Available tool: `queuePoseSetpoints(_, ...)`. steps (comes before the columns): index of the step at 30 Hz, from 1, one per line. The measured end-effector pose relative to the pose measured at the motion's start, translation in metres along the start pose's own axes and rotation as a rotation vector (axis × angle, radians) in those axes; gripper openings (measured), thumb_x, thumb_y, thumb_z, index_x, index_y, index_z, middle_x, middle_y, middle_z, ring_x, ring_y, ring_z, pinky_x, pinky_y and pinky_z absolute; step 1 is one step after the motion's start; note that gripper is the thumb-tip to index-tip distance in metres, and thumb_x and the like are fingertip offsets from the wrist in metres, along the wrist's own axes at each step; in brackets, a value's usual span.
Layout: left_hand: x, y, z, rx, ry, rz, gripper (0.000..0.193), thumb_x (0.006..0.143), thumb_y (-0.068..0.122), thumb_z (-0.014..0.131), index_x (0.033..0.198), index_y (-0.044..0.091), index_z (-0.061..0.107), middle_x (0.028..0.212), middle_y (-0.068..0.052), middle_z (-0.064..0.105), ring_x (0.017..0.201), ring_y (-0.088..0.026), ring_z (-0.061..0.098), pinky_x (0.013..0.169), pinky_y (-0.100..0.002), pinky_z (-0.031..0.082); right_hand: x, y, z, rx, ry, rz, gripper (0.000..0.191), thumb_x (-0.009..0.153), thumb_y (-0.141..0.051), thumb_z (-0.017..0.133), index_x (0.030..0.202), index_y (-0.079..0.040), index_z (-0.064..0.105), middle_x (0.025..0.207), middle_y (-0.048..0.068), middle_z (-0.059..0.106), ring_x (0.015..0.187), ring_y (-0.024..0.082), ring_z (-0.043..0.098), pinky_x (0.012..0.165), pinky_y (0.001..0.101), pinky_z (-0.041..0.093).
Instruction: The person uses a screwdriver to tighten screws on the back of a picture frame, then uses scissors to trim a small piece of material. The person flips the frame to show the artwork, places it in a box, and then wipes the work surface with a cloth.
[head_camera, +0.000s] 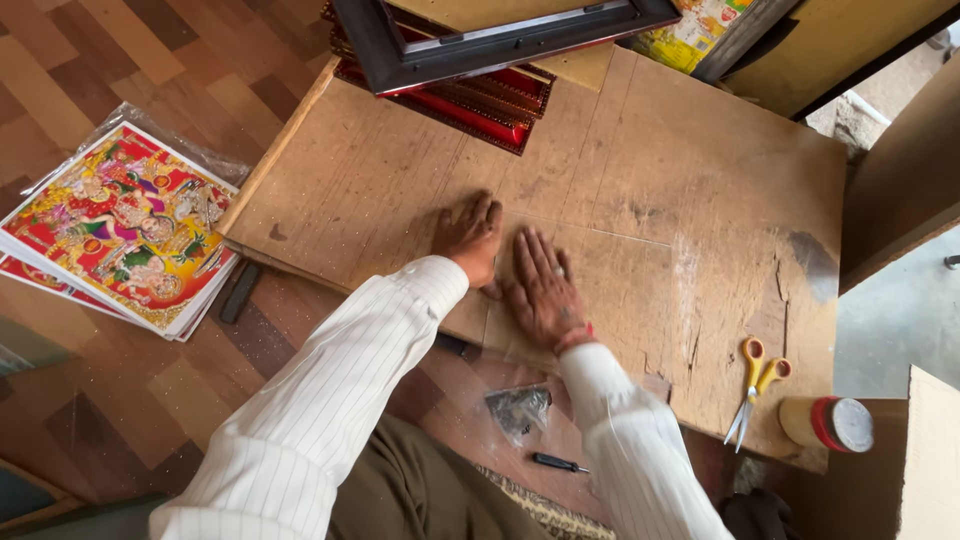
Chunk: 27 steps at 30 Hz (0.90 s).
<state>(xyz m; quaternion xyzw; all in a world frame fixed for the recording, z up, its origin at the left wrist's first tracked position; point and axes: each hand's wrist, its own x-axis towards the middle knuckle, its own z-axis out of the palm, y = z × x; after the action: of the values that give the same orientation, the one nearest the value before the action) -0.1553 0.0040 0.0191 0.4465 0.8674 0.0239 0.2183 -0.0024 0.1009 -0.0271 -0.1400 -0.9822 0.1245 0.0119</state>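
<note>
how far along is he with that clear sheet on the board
Done: a clear sheet lies on the worn board. In hand: the left hand and right hand press flat on it. Left: scissors lie untouched, frames and prints wait aside.

Worn board (400, 170): glass sheet (620, 290), scissors (755, 385), frames (480, 110).

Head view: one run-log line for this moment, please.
left hand flat on board | right hand flat on clear sheet | scissors at edge
</note>
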Motion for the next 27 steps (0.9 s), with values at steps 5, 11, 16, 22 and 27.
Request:
queuePoseSetpoints(5, 0.012, -0.009, 0.022, -0.019, 0.11, 0.031, 0.103, 0.081, 0.032, 0.082, 0.161, 0.011, 0.02, 0.172, -0.009, 0.009, 0.158, -0.025, 0.01, 0.121, -0.057, 0.018, 0.04, 0.005, 0.006, -0.079, 0.076, -0.048, 0.078, 0.093, -0.035, 0.039, 0.162, -0.004, 0.022, 0.171, 0.014, 0.02, 0.158, 0.028, 0.015, 0.127, 0.0461, 0.006)
queuePoseSetpoints(11, 0.009, -0.015, 0.025, -0.038, 0.215, 0.037, 0.088, 0.082, 0.026, 0.078, 0.157, 0.019, 0.034, 0.17, -0.001, 0.023, 0.158, -0.024, 0.017, 0.121, -0.056, 0.022, 0.031, -0.013, 0.007, -0.096, 0.131, -0.035, 0.073, 0.099, -0.036, 0.04, 0.163, -0.003, 0.023, 0.17, 0.016, 0.021, 0.158, 0.03, 0.018, 0.128, 0.0465, 0.008)
queuePoseSetpoints(16, -0.001, -0.015, 0.013, -0.056, 0.096, 0.052, 0.13, 0.055, 0.048, 0.098, 0.158, 0.018, 0.026, 0.168, 0.001, 0.017, 0.156, -0.023, 0.013, 0.122, -0.053, 0.018, 0.024, 0.01, -0.008, -0.032, 0.077, 0.063, 0.083, 0.1, -0.061, 0.032, 0.163, -0.009, 0.023, 0.17, 0.011, 0.021, 0.158, 0.027, 0.018, 0.127, 0.0468, 0.007)
queuePoseSetpoints(22, -0.012, -0.011, 0.004, -0.09, 0.124, 0.03, 0.136, 0.051, 0.05, 0.1, 0.159, 0.017, 0.025, 0.17, -0.001, 0.015, 0.156, -0.024, 0.012, 0.124, -0.052, 0.014, 0.0, 0.088, -0.044, -0.13, 0.05, 0.508, 0.096, 0.098, -0.074, 0.017, 0.163, -0.004, 0.005, 0.171, 0.016, 0.002, 0.157, 0.031, 0.001, 0.124, 0.0484, 0.001)
queuePoseSetpoints(27, -0.01, -0.011, 0.008, -0.08, 0.127, 0.005, 0.138, 0.05, 0.052, 0.1, 0.159, 0.015, 0.024, 0.17, -0.003, 0.014, 0.156, -0.025, 0.01, 0.127, -0.05, 0.011, 0.007, 0.069, -0.047, -0.28, -0.093, 0.621, 0.095, 0.1, -0.074, 0.015, 0.162, -0.004, -0.004, 0.171, 0.017, -0.005, 0.157, 0.03, -0.003, 0.123, 0.0473, -0.004)
